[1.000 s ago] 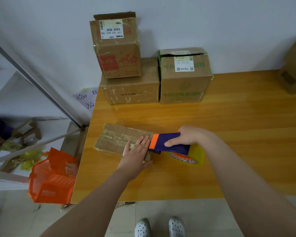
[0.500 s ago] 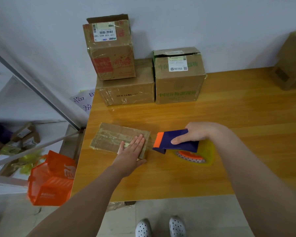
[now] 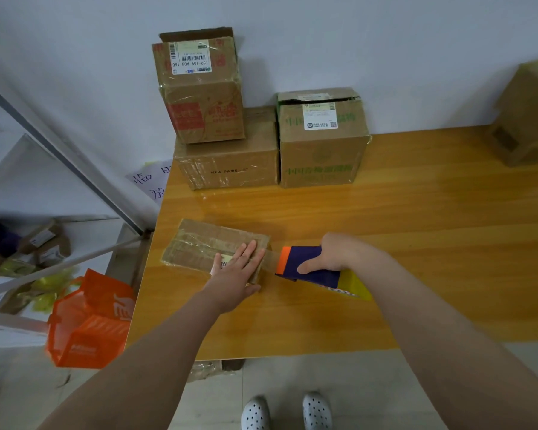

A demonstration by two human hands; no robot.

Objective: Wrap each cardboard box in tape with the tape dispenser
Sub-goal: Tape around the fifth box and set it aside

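Since a second ago, tape dispenser (image 3: 311, 263) drawn off to the right: orange nose then hard against the box end beside the left fingertips, now clear of it, with a strip of clear tape (image 3: 271, 259) stretched across the gap. No shift of the left hand (image 3: 235, 276) on the box in that time.

On the tabletop (image 3: 416, 243), near its left edge, flat cardboard box (image 3: 205, 246), already glossy with tape. Straight and close together, left fingers (image 3: 249, 252) pressed palm-down on the box's right end, partly over a small barcode label (image 3: 225, 262); thumb spread out to the right by the box's near corner. Rest of the box running away to the left of those fingers.

From above, right hand (image 3: 339, 254) gripping the dispenser's blue body, thumb (image 3: 306, 268) laid along the near side, other fingers curled over the far side and mostly hidden. Orange nose just right of the left fingertips, apart from them, tape strip between. Below the right wrist, yellow tape roll (image 3: 356, 285), close to the tabletop; touching or not, cannot tell.

Beyond the fingers, against the white wall: red-printed box (image 3: 199, 91) stacked on a brown box marked NEW PAGE (image 3: 227, 162), green-printed box (image 3: 320, 141) just beside that one on the right. Far right of the right hand, another cardboard box (image 3: 528, 119) at the tabletop's edge.

Left of the left hand, off the tabletop: orange bag (image 3: 87, 321) low down beside a grey shelf frame (image 3: 59, 150), and a handwritten paper sign (image 3: 149, 184). Nearer than both forearms, white perforated clogs (image 3: 255, 412) on the floor.
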